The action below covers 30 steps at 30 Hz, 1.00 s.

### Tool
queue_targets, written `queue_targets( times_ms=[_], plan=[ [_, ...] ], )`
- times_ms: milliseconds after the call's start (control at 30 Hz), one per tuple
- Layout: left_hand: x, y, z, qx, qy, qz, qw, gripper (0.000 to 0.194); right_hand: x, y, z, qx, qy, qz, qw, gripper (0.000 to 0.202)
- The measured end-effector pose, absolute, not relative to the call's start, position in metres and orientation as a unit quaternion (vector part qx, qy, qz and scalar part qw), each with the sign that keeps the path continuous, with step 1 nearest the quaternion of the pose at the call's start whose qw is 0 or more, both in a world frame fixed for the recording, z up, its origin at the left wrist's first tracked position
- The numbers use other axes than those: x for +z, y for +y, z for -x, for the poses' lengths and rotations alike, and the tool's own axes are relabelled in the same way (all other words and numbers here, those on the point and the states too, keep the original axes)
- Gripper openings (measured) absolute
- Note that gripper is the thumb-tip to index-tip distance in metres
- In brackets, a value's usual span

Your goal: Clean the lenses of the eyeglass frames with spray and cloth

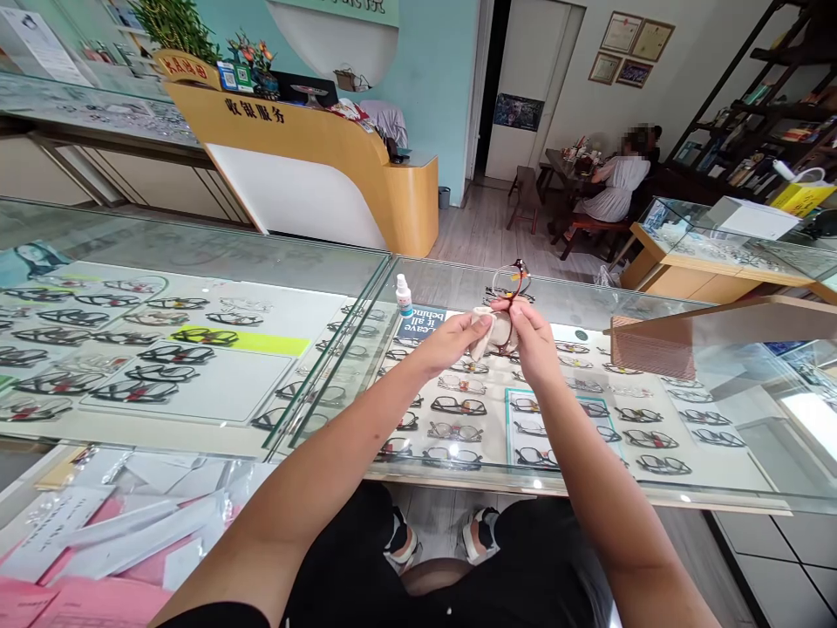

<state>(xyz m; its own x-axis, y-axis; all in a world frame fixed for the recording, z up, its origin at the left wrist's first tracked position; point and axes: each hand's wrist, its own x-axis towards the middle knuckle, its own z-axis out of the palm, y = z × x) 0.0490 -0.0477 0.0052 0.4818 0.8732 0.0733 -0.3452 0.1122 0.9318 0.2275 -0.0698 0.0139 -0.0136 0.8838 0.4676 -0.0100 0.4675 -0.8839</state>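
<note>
- The reddish-brown glasses (pixel 524 281) are between the fingers of both hands, raised over the counter glass, one rim standing beyond the fingertips.
- The right hand (pixel 534 338) has its thumb and fingers pinched on the frame, probably to steady it; little gap remains in that grip.
- The left hand (pixel 456 342) has its fingers nearly closed on a pale cloth (pixel 481 342), pressed against the glasses, perhaps so that skin stays off the lens.
- A small spray bottle (pixel 404 298) stands upright just beyond and left of the left fingers, seemingly kept within reach.
- Well right of the right fingers, a wooden tray (pixel 654 344) limits sideways room.
- The glass counter (pixel 451 277) ends beyond the fingers; its near edge runs beneath the forearms.
- Display frames (pixel 459 406) lie under the glass, below the fingers.
</note>
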Motion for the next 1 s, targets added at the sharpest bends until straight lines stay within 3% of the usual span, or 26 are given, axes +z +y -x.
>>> queue_targets(
  times_ms=[167, 567, 833, 1000],
  plan=[
    [0.003, -0.05, -0.057, 0.432, 0.254, -0.527, 0.686, 0.065, 0.01, -0.071, -0.223, 0.396, -0.609, 0.358, 0.586, 0.037],
    [0.009, -0.057, -0.054, 0.406, 0.222, -0.532, 0.709, 0.056, 0.006, -0.07, -0.226, 0.408, -0.577, 0.395, 0.587, 0.043],
    [0.003, -0.054, -0.062, 0.455, 0.25, -0.491, 0.7, 0.073, 0.012, -0.075, -0.22, 0.44, -0.595, 0.37, 0.562, 0.043],
    [0.001, -0.052, -0.061, 0.449, 0.233, -0.5, 0.703, 0.067, 0.009, -0.073, -0.221, 0.451, -0.56, 0.397, 0.57, 0.048]
  ],
)
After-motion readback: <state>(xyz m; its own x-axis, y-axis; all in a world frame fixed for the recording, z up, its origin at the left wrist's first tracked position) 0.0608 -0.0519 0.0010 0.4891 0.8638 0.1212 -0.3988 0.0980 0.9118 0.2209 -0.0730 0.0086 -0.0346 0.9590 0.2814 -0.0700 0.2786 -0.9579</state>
